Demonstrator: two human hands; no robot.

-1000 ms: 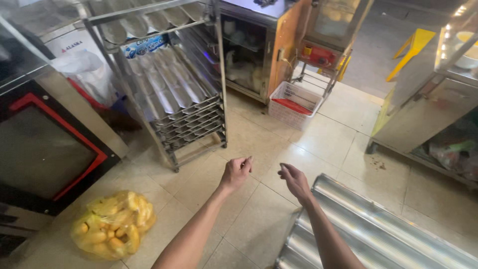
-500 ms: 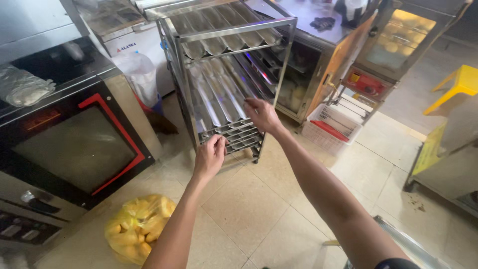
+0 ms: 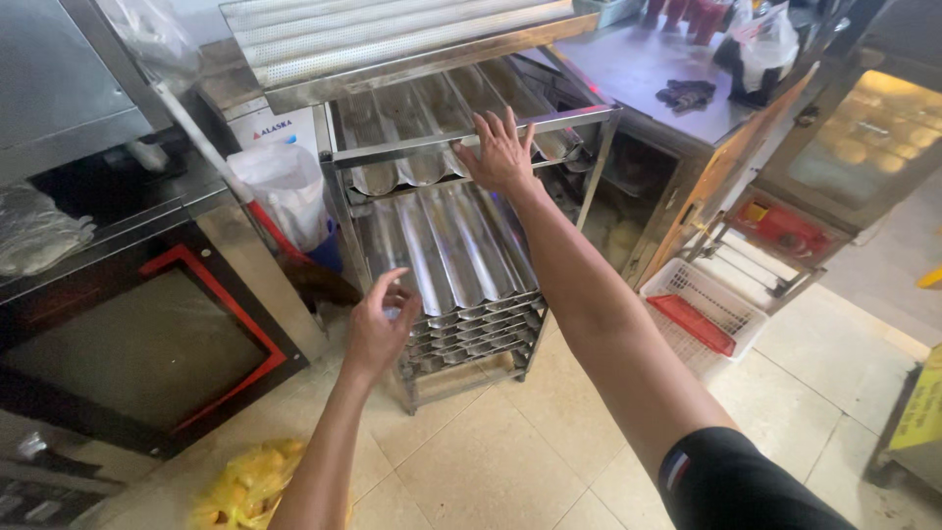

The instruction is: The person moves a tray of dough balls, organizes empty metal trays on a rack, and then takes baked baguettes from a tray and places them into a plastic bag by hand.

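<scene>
The right hand (image 3: 502, 152) is resting palm-down with fingers spread on the top front bar of a metal tray rack (image 3: 599, 186), pressing on it rather than closing around it, while the left hand (image 3: 378, 329) is hovering released, fingers loosely curled, just in front of the stack of corrugated baking trays (image 3: 456, 250) sitting low in that rack, not yet touching them. To do this well, the right hand is probably best kept steadying the frame while the left is getting its fingers under the rim of the top tray at its near edge, so that it slides out level instead of snagging the trays below. More wavy trays (image 3: 392, 34) are lying across the top of the rack. On the floor at lower left a yellow plastic bag (image 3: 250, 486) of yellowish pieces is slumping beside a dark oven (image 3: 128, 363) with a red-framed door. Behind the rack a white plastic bag (image 3: 285, 191) is hanging over a blue bin, under a white panel bearing a small blue-and-red label. To the right, a white wire basket (image 3: 702, 314) holding a red tray is standing on the tiles below a steel surface (image 3: 648, 69), and a yellow sign (image 3: 920, 417) is leaning at the far right edge.
</scene>
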